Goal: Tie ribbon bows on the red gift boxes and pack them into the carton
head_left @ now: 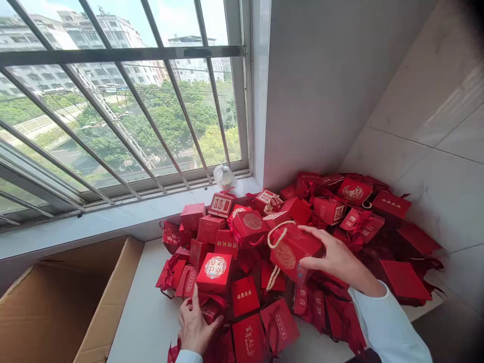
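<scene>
My right hand [335,256] grips a red gift box [297,252] by its sides, thumb below and fingers above. The box is tilted, has a gold round emblem, and carries cream rope handles. At the front of the pile, my left hand [196,325] has its thumb and forefinger around a small red ribboned gift box [209,311], partly hidden by the fingers. Just above that sits a red box with a pale round medallion [214,272]. Many more red boxes with gold characters, such as a flat-topped red box [245,296], lie heaped around both hands.
An open cardboard box [109,297] stands at the left beside the white tabletop [147,307]. Behind are a window sill [113,217] and a barred window. A knotted white plastic bag [224,179] rests on the sill. Tiled wall [434,166] borders the right.
</scene>
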Demonstrator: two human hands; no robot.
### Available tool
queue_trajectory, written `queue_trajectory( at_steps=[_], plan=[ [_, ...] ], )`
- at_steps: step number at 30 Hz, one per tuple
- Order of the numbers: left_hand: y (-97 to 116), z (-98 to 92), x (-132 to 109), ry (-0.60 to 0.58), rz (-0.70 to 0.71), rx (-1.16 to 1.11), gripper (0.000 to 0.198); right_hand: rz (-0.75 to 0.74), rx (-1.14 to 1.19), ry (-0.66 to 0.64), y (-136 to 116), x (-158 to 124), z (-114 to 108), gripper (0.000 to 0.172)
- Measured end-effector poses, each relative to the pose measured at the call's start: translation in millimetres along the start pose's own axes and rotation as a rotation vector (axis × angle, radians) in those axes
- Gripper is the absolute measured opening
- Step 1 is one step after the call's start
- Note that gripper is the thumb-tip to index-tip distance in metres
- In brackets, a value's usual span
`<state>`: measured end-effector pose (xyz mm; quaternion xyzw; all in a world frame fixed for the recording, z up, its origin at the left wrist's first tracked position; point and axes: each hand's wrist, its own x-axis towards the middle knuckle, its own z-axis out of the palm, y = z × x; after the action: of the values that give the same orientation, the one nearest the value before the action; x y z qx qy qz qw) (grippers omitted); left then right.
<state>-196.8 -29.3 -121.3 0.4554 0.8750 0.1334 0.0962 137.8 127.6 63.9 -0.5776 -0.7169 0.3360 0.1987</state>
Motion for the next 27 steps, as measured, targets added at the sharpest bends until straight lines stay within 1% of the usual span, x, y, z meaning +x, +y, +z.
queue_trajectory(
  at_steps=[1,3,5,6,7,9,10,11,12,13,14,15,16,17,18,19,20,21,22,23,25,27],
  plan=[
    [8.7,2.9,-1.4,0.036,-0.051,0.054,0.088,0.022,-0.011,0.105,4.7,12.7,-25.0,0.071],
    [24.4,9.2,-4.4,0.12,-0.13,0.131,0.085,0.064,-0.09,0.348,18.0,48.1,-64.9,0.078],
    [35.3,15.2,-6.6,0.201,-0.165,0.163,0.078,0.115,-0.159,0.559,35.4,93.0,-93.3,0.088],
    [38.7,17.6,-7.3,0.235,-0.171,0.172,0.075,0.149,-0.17,0.63,44.8,117.0,-104.3,0.09],
    [41.2,19.5,-7.6,0.262,-0.171,0.181,0.071,0.193,-0.17,0.681,53.7,140.3,-113.7,0.092],
    [44.5,21.4,-7.6,0.308,-0.168,0.2,0.064,0.245,-0.165,0.71,66.8,179.9,-126.5,0.097],
    [45.8,21.4,-7.4,0.328,-0.168,0.208,0.062,0.244,-0.17,0.73,69.4,193.3,-128.7,0.097],
    [46.8,20.8,-6.9,0.343,-0.167,0.214,0.06,0.21,-0.165,0.759,68.6,200.8,-126.6,0.093],
    [47.6,19.8,-6.3,0.35,-0.165,0.218,0.058,0.15,-0.126,0.783,64.5,201.3,-119.4,0.087],
    [47.9,18.4,-5.6,0.347,-0.163,0.222,0.058,0.085,-0.035,0.772,57.6,194.5,-106.0,0.078],
    [47.4,16.7,-4.7,0.334,-0.162,0.223,0.058,0.0,0.09,0.73,48.6,180.4,-86.0,0.068],
    [45.8,14.8,-3.8,0.311,-0.159,0.221,0.058,-0.029,0.321,0.547,38.7,160.0,-59.5,0.057],
    [42.9,12.7,-2.8,0.278,-0.151,0.211,0.06,0.007,0.552,0.261,29.1,135.1,-27.2,0.046],
    [38.4,10.3,-1.9,0.238,-0.139,0.192,0.063,0.016,0.623,0.045,20.8,107.8,9.4,0.037],
    [32.4,7.9,-1.2,0.194,-0.125,0.166,0.07,0.027,0.664,-0.122,14.2,80.8,48.3,0.033],
    [25.2,5.4,-0.7,0.148,-0.108,0.136,0.079,0.055,0.708,-0.276,9.4,56.3,87.3,0.035],
    [17.0,2.9,-0.2,0.104,-0.087,0.1,0.089,0.098,0.755,-0.388,6.1,36.4,124.4,0.04],
    [8.5,0.5,0.2,0.062,-0.061,0.057,0.099,0.155,0.803,-0.446,3.8,22.3,158.0,0.049],
    [0.3,-1.8,0.7,0.023,-0.031,0.005,0.107,0.21,0.855,-0.465,1.9,14.2,187.1,0.06],
    [-7.0,-3.9,1.5,-0.011,-0.001,-0.055,0.111,0.261,0.907,-0.48,-0.3,11.7,211.4,0.067],
    [-16.7,-7.9,4.1,-0.052,0.042,-0.175,0.109,0.346,1.017,-0.502,-6.9,18.8,246.3,0.073],
    [-18.3,-12.2,7.7,-0.065,0.051,-0.243,0.101,0.396,1.139,-0.527,-17.5,31.1,267.1,0.075]
  ],
)
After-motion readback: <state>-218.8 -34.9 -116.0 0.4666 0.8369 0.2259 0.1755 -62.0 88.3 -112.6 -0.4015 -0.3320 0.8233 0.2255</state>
